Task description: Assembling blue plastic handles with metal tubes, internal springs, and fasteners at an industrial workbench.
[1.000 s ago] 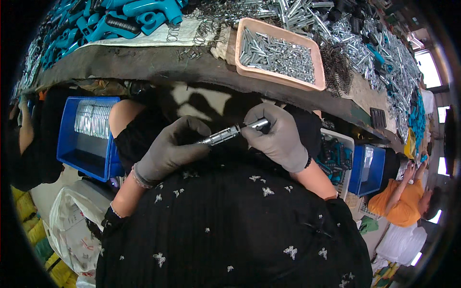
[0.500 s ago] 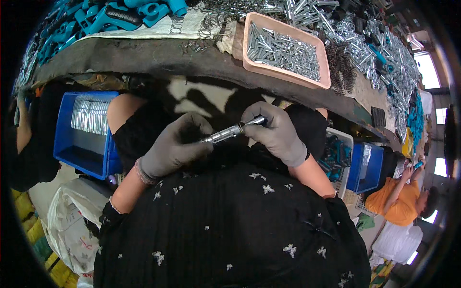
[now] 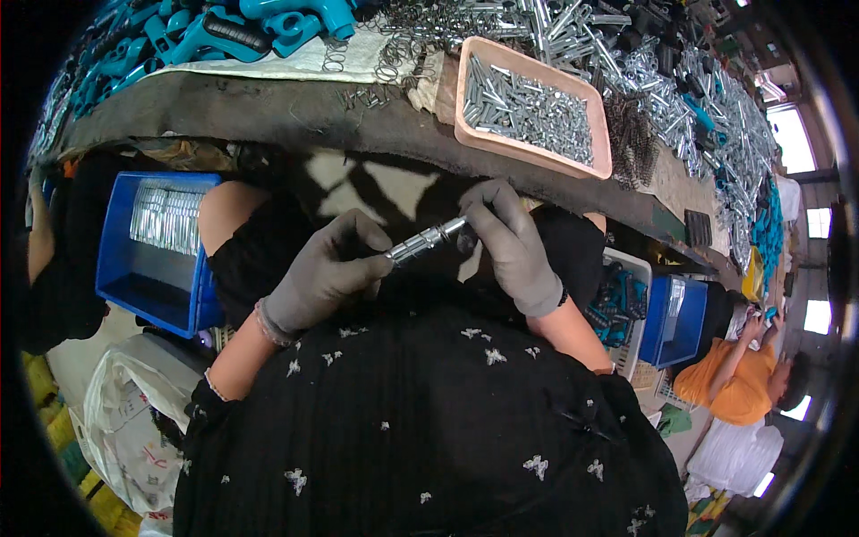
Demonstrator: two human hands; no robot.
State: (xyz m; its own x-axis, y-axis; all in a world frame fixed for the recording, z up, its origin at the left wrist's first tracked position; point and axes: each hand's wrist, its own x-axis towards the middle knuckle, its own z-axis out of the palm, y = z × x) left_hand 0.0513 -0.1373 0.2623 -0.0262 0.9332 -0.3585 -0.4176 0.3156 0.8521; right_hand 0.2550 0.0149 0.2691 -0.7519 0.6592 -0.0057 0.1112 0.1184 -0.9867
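A shiny metal tube with ringed sections [image 3: 424, 243] is held slantwise above my lap, its right end higher. My left hand [image 3: 324, 273], in a grey glove, pinches the lower left end between thumb and fingers. At the upper right end, my gloved right hand [image 3: 508, 243] has its thumb and bent fingers closed around the tip. The fingers partly cover that end, so whether a smaller piece sits in them cannot be made out.
On the bench ahead stands a pink tray [image 3: 533, 150] of small metal pins. Teal tool housings [image 3: 210, 36], springs [image 3: 394, 55] and heaped metal tubes [image 3: 573, 40] lie around it. Blue bins [image 3: 148, 300] flank me. A person in orange [image 3: 735, 383] sits far right.
My right hand has shifted slightly, its fingers now more upright at the tube's end. Less of the metal shows past the right end than before. My left hand keeps its grip.
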